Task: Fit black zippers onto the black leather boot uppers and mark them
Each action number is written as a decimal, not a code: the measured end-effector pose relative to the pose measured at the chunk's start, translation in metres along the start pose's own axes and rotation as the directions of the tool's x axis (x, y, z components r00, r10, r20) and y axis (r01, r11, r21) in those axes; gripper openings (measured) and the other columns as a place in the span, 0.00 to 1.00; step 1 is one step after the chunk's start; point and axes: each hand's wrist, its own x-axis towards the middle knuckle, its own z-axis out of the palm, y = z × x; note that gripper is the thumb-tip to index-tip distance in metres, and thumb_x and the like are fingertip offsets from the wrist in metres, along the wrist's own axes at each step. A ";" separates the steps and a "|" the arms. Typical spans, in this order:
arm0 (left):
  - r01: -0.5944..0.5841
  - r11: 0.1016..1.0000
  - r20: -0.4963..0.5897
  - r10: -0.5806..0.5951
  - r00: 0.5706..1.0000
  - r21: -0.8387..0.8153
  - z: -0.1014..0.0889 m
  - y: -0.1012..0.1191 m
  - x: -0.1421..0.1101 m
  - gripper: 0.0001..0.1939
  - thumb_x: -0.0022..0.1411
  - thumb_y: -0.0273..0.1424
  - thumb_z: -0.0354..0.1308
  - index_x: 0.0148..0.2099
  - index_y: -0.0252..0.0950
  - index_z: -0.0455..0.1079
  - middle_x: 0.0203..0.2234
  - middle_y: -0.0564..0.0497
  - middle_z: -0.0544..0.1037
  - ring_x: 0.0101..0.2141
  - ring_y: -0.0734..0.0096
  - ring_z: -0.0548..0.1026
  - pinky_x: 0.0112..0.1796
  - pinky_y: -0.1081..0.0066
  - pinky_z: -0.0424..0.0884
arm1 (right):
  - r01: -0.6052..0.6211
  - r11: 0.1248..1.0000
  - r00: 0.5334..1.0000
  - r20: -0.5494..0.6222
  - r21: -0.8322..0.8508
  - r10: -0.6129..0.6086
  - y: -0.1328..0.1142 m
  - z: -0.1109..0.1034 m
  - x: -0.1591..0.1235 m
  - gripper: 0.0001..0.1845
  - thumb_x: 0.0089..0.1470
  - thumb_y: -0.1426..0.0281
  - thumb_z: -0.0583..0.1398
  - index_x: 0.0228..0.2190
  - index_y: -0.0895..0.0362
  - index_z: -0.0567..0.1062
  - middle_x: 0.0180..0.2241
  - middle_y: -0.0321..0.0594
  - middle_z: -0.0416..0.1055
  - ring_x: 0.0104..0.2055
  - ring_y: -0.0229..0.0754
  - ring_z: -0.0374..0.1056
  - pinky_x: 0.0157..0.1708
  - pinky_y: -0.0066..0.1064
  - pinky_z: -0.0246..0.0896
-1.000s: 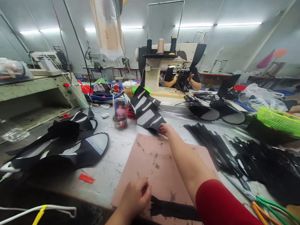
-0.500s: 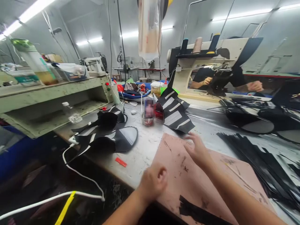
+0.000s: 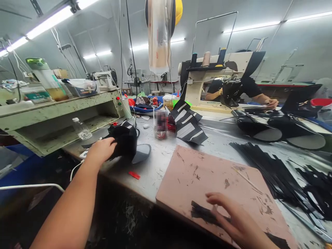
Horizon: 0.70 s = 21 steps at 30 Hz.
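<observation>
My left hand (image 3: pixel 101 151) reaches out to the left and its fingers are closed on a black shoe-upper piece (image 3: pixel 123 140) from the pile at the table's left edge. My right hand (image 3: pixel 231 218) lies low at the near edge of the pink cutting board (image 3: pixel 207 174), fingers stretched out flat over a black strip of material (image 3: pixel 201 212) that rests on the board. A stack of black-and-grey cut pieces (image 3: pixel 187 125) lies beyond the board.
A jar (image 3: pixel 160 124) stands by the cut pieces. Long black strips (image 3: pixel 269 166) cover the right of the table. A small red scrap (image 3: pixel 134 175) lies near the table edge. Behind, another person works at a sewing machine (image 3: pixel 215 71). A green shelf (image 3: pixel 52 114) holds a plastic bottle (image 3: pixel 81 128).
My left hand moved from the board's near edge out to the left pile and took hold of a black piece. My right hand drew back from the cut pieces onto the black strip.
</observation>
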 end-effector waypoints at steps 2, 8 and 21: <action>-0.083 0.992 -0.028 0.081 0.996 -0.093 -0.014 0.028 0.001 0.10 0.55 0.31 0.50 0.36 0.32 0.70 0.30 0.48 0.74 0.43 0.53 0.70 0.46 0.54 0.61 | -0.002 0.995 0.988 0.151 0.098 -0.013 -0.017 0.004 -0.005 0.13 0.51 0.61 0.55 0.37 0.49 0.73 0.41 0.42 0.73 0.44 0.47 0.69 0.46 0.39 0.66; -0.211 0.749 0.062 0.318 0.946 -0.628 -0.019 0.130 -0.013 0.12 0.59 0.28 0.50 0.43 0.26 0.66 0.25 0.55 0.73 0.25 0.79 0.71 0.32 0.72 0.69 | -0.155 0.826 0.986 0.143 0.541 0.091 -0.016 0.018 0.015 0.26 0.46 0.54 0.60 0.46 0.52 0.70 0.50 0.47 0.67 0.52 0.50 0.63 0.53 0.47 0.56; 0.462 -0.091 0.395 0.390 0.832 -0.882 0.140 0.253 -0.023 0.09 0.50 0.32 0.62 0.32 0.32 0.68 0.16 0.57 0.72 0.19 0.79 0.70 0.25 0.77 0.68 | -0.020 0.700 0.828 -0.381 0.714 0.412 0.027 -0.042 0.076 0.26 0.47 0.51 0.55 0.44 0.54 0.69 0.40 0.42 0.73 0.50 0.53 0.65 0.46 0.42 0.64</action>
